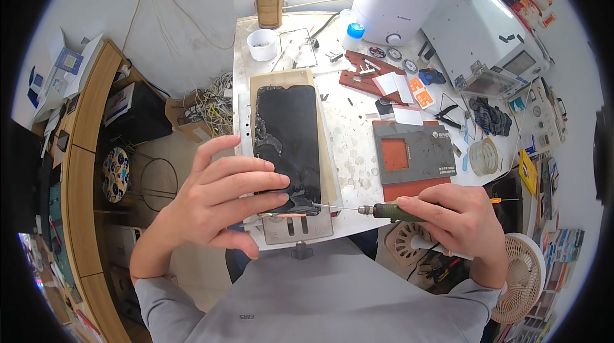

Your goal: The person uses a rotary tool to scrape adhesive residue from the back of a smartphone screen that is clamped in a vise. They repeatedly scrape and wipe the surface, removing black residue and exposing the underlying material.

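White table (358,167), cluttered toward the right. Black phone (293,125) on a metal plate (322,229) at the near edge. Left hand (217,192) spread, fingertips (277,181) on the phone. Right hand (457,218) pinches a green tool (385,210), thin tip at the phone's lower right corner.

One phone screen (293,138), one rotary tool (385,211)

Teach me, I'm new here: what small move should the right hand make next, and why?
Probably a light stroke of the green-handled tool in the right hand along the grey patch: its tip is beside it, at the lower right of the black panel, and the left hand rests on the panel.
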The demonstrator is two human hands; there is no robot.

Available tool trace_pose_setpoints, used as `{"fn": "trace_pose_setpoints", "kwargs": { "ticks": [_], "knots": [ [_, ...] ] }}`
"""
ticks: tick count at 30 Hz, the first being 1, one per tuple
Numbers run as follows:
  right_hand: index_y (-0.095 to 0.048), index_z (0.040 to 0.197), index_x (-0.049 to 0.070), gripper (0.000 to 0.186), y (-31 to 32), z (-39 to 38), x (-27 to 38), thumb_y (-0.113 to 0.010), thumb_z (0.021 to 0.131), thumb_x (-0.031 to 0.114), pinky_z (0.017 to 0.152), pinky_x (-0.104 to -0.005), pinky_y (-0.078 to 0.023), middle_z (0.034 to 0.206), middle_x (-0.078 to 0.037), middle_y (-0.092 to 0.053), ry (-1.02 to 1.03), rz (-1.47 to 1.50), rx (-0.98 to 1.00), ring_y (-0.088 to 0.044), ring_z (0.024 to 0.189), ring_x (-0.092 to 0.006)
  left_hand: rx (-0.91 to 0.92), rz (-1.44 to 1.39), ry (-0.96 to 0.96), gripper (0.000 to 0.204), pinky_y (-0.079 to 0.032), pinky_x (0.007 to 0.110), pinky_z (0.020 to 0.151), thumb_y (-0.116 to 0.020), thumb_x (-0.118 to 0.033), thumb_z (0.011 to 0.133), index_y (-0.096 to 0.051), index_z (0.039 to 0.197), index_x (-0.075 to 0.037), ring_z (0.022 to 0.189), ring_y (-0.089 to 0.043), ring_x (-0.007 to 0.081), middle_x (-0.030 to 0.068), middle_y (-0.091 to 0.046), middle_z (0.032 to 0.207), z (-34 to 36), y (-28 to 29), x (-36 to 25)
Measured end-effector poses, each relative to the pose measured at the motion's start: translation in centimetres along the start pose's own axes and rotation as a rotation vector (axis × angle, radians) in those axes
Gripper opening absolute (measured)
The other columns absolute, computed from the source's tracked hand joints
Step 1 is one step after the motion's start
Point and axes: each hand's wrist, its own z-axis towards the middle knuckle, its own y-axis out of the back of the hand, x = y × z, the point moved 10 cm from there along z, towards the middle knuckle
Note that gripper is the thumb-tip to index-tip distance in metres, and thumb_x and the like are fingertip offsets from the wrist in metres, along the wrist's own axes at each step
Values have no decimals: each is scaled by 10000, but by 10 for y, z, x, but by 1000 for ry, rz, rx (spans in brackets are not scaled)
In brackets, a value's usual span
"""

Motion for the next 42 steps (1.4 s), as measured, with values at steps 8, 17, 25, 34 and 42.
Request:
{"fn": "trace_pose_setpoints", "kwargs": {
  "ticks": [8, 17, 25, 34, 42],
  "knots": [
    [-791, 1219, 92, 508, -1, -5, 0, -834, 722, 2, 601, -333, -570, 945, -72, -746, -7, -4, -3, -722, 745, -235, 1, 2, 10, 844, -300, 580, 1201, -387, -784, 1023, -830, 1095, -70, 1152, -680, 278, 82, -754, 1241, 0, 0, 0],
    [-781, 1235, 88, 518, -3, -8, 1, -826, 729, -12, 604, -341, -573, 955, -75, -744, -3, 19, -18, -724, 749, -238, 2, 11, 12, 843, -292, 582, 1205, -380, -782, 1028, -830, 1094, -72, 1149, -683, 275, 82, -755, 1239, 0, 0, 0],
    [-725, 1359, 104, 591, 1, -7, -10, -803, 780, 16, 615, -334, -578, 952, -66, -706, -78, 70, -102, -696, 742, -238, -9, 2, 17, 847, -289, 585, 1203, -374, -783, 1030, -832, 1073, -72, 1130, -689, 277, 78, -755, 1202, 1, 0, 1],
    [-528, 1561, 62, 532, -125, 17, -109, -650, 1063, 204, 735, -322, -527, 1065, -90, -697, -640, 832, -181, -624, 831, -102, -36, 66, -11, 780, -332, 568, 1178, -429, -785, 1003, -818, 1079, -113, 1121, -664, 268, 30, -738, 1076, 8, 5, 1],
    [-451, 1625, 99, 535, -179, 31, -117, -562, 1113, 205, 540, -236, -448, 1050, -33, -653, -812, 1118, -51, -563, 747, -66, -49, 85, 29, 817, -323, 571, 1186, -354, -799, 1020, -804, 1101, -122, 1108, -660, 260, 22, -760, 1085, 6, 9, 2]
  ]
}}
